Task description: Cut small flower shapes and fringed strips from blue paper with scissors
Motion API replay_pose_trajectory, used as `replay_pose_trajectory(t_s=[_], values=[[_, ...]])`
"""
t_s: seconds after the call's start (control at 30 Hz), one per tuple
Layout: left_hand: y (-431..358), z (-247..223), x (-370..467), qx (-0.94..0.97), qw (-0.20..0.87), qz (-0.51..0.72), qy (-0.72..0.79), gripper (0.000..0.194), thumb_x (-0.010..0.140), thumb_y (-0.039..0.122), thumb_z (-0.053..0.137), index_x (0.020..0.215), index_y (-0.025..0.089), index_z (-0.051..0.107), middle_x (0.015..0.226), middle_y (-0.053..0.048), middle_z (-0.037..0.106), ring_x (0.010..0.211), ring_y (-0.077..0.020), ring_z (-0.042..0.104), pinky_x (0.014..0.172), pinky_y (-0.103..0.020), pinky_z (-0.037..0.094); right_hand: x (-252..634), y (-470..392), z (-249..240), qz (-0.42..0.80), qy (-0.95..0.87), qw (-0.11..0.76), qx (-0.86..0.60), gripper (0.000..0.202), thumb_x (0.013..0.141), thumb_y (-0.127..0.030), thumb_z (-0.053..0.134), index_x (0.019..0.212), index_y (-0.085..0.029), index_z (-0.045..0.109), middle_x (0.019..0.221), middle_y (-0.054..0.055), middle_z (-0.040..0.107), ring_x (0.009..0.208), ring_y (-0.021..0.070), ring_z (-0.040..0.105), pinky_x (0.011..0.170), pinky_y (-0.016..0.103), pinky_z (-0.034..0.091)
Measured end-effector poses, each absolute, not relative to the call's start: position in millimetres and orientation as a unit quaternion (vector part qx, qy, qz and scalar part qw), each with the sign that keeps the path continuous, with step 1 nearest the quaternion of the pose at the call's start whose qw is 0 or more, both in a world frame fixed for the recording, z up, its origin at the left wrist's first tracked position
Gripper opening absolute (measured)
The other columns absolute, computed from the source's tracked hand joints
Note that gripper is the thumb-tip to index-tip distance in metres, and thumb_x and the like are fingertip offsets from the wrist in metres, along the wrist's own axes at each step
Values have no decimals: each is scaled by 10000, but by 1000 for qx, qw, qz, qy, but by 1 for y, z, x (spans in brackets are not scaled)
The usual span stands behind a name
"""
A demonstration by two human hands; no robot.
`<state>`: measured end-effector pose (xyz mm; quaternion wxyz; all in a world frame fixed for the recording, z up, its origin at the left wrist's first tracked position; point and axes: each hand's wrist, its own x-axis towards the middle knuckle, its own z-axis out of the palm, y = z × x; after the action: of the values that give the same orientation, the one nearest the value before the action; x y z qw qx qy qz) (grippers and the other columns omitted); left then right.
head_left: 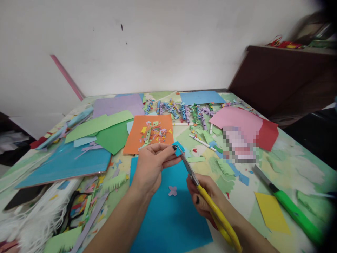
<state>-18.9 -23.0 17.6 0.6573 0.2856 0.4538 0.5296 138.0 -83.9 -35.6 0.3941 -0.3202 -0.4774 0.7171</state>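
Between the thumb and fingers of my left hand (155, 163) is a small blue piece of paper (179, 147). My right hand (206, 196) grips yellow-handled scissors (193, 175), their blades pointing up and left with the tips against the blue piece. Whether the blades are fully closed cannot be made out. Below both hands lies a large blue paper sheet (168, 218), with a small lilac flower-shaped cutout (172, 190) on it. Just beyond my left hand, an orange sheet (131, 138) bears many tiny coloured paper scraps.
Green-handled knife (292, 209) and yellow paper (272, 212) lie at right. Pink paper (237, 119) and curled paper pieces (184, 110) are farther back. At left are a blue pad (71, 165), white yarn (39, 221), a phone (25, 196) and black-framed glasses (70, 207).
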Motion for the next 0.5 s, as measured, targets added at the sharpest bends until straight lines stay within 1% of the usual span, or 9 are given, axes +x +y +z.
replay_pose_trajectory(t_s=[0.1,0.2,0.3,0.4,0.5], values=[[-23,16,-19,284,658,529,454,147,603,170,777,612,100,648,612,-43,687,635,-195,692,629,-296,586,138,-83,-40,719,-474,398,-315,438,727,-472,700,678,-218,347,512,-113,278,329,27,254,291,149,187],[-23,15,-19,284,659,527,456,141,608,167,774,622,101,651,623,-47,693,630,-194,692,621,-290,584,139,-82,-47,712,-500,391,-301,425,712,-429,717,684,-220,348,513,-115,286,312,31,282,289,153,209],[-23,15,-19,286,657,526,458,144,610,171,775,630,101,652,633,-54,699,631,-196,693,605,-280,581,142,-80,-51,706,-517,377,-303,384,736,-407,690,698,-218,358,516,-112,295,326,41,302,302,158,218],[-23,15,-20,288,656,524,460,148,615,181,775,636,96,655,640,-62,703,640,-200,696,607,-278,581,142,-81,-48,705,-510,381,-314,348,767,-401,649,690,-213,366,529,-104,289,358,44,287,320,163,212],[-23,15,-20,286,657,524,460,151,614,182,776,634,94,655,635,-63,703,632,-196,694,615,-282,584,141,-83,-40,701,-507,384,-322,359,752,-410,658,683,-213,366,517,-104,286,370,48,274,330,171,199]])
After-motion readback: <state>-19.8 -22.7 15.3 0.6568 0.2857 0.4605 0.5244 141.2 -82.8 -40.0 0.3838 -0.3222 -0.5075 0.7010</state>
